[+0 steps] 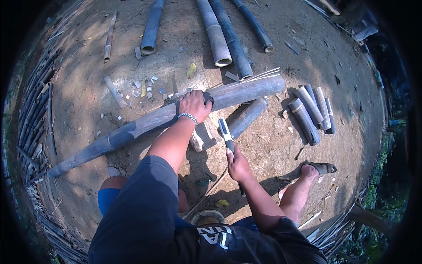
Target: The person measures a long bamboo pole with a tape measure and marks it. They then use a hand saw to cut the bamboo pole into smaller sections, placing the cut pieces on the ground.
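A long grey bamboo pole [145, 125] lies slantwise in front of me, its far right end raised on a short bamboo piece [248, 118]. My left hand [194, 105], with a braided bracelet at the wrist, presses down on its upper side, fingers curled over. Beside the thumb is a small dark thing [208, 97] that I cannot make out. To the right, on the near side of the pole, my right hand [239, 165] is closed round a hand tool [225, 132] with a dark handle and a pale, narrow rectangular head. Its exact kind is unclear.
Small cut bamboo chips [149, 90] are scattered beyond the pole. Several bamboo poles [215, 39] lie farther off. Short bamboo sections [305, 121] are grouped at the right, near my sandalled foot [323, 168]. A bamboo stack [37, 114] lines the left side.
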`<state>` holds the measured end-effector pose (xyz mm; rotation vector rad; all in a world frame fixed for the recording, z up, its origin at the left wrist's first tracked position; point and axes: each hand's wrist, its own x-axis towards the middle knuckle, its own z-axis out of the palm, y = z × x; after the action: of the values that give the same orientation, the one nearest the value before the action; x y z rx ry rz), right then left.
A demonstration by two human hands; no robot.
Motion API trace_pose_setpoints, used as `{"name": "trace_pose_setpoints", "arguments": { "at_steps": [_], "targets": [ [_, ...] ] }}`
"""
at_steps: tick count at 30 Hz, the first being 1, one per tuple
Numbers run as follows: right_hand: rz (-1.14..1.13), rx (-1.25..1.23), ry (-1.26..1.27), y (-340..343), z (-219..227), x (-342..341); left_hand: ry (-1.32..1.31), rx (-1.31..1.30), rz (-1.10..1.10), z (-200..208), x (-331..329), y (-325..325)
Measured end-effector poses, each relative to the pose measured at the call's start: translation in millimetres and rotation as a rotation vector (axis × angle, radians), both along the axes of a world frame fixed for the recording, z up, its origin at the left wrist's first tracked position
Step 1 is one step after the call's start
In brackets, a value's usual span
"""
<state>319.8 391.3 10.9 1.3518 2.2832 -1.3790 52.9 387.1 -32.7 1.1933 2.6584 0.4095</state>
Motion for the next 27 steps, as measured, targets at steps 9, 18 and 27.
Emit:
{"name": "trace_pose_setpoints", "arguments": {
  "at_steps": [9,18,27],
  "targets": [
    [0.027,0.019,-0.069,-25,9,44,-0.004,-0.041,-0.011,5,0,-2],
    [0.057,-0.020,-0.085,-28,4,65,0.111,0.055,-0.018,-18,-4,1],
    [0.034,-0.003,0.026,-6,-16,10,0.167,0.004,-0.073,-31,-2,1]
  ]
}}
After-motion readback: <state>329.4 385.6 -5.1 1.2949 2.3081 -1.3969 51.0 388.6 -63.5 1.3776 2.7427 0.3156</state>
